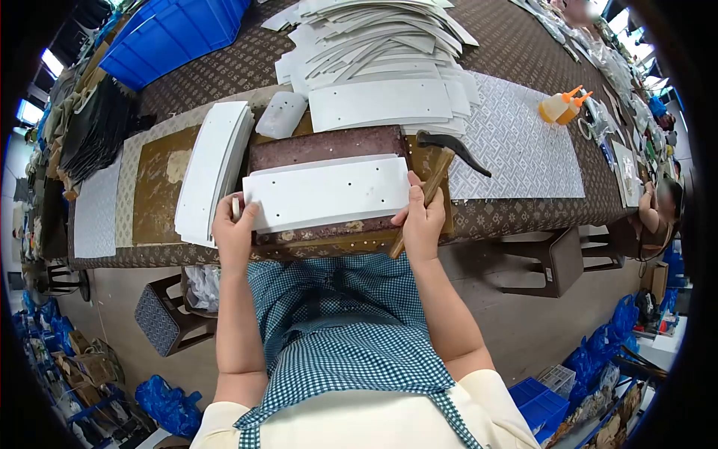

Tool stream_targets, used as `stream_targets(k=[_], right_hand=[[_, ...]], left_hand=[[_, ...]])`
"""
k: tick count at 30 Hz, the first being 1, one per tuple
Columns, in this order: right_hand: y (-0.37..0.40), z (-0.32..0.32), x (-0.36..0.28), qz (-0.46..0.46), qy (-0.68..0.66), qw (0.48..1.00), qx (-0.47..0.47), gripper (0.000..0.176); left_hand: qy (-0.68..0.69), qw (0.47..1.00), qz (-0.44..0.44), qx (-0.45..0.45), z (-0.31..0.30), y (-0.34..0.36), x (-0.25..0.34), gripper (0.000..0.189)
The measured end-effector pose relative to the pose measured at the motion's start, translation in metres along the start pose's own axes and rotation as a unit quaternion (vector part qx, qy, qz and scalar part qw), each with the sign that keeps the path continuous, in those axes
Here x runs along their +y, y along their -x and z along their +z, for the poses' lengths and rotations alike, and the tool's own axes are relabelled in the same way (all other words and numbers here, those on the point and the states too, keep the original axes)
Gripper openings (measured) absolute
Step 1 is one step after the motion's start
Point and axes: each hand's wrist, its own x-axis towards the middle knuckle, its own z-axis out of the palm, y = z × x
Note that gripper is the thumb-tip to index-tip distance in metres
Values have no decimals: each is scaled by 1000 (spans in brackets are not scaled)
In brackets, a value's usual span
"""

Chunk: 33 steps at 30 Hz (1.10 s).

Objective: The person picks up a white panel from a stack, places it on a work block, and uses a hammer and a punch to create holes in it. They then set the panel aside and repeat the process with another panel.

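A white punched panel (329, 191) with several small holes lies over more white sheets on a dark red block (329, 146). My left hand (235, 228) is closed at the panel's left end, with a short pale stick-like piece (236, 207) between its fingers. At the panel's right end, my right hand (420, 217) is wrapped round the wooden handle of a hammer (436, 178), its fingertips right at the panel's edge. The hammer's dark curved head points up and right. Just left of the block leans a stack of white panels (213, 172).
A large pile of white panels (381, 105) spreads behind the block, beside a whitish translucent lump (282, 114). Orange-tipped glue bottles (555, 107) stand at right on patterned paper (516, 150). A blue crate (176, 37) sits at back left. Another person (658, 217) is at far right.
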Motion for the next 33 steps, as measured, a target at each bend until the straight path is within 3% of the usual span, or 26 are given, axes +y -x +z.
stream_targets(k=[1,3,6,7,9,11,16,18,20,21,23,25,28,30,31,33], right_hand=[[0,0,1,-5,-5,1000,2,29],[-1,-2,2,13,-34,999,5,28],[0,2,-2,29,-62,997,22,22],[-1,0,1,38,-55,998,22,22],[-3,-2,7,27,-85,996,19,27],[-2,-2,6,37,-79,996,17,25],[-1,-1,3,14,-47,999,-1,22],[1,-1,1,12,-36,999,-2,23],[2,-1,1,11,-19,1000,-7,24],[2,-1,-1,10,-8,1000,-5,26],[3,-1,0,9,-9,1000,-6,25],[4,0,-2,9,-9,1000,-7,24],[3,-1,1,8,-8,1000,-11,24],[3,-1,4,9,-11,1000,-13,23],[3,-1,0,11,-5,1000,-17,23],[3,-2,-5,9,18,999,-30,23]], left_hand=[[141,987,-70,-36,-6,2,7,41],[272,957,-75,-65,-10,21,55,49],[192,967,-49,-161,-35,36,77,33],[105,983,-4,-151,-44,40,82,22],[129,977,122,-117,-50,40,89,19],[163,972,157,-69,-48,31,96,17],[296,950,93,-43,-4,-36,130,16],[323,945,30,-37,28,-68,178,18],[330,938,68,-77,55,-125,204,22],[351,916,124,-151,63,-161,208,28],[372,924,76,-47,87,-191,233,41],[368,925,87,-39,95,-207,224,42],[243,958,134,-70,85,-186,185,31],[144,977,157,-4,81,-168,137,31],[92,969,226,25,72,-165,105,35],[-128,966,224,34,35,-131,88,50]])
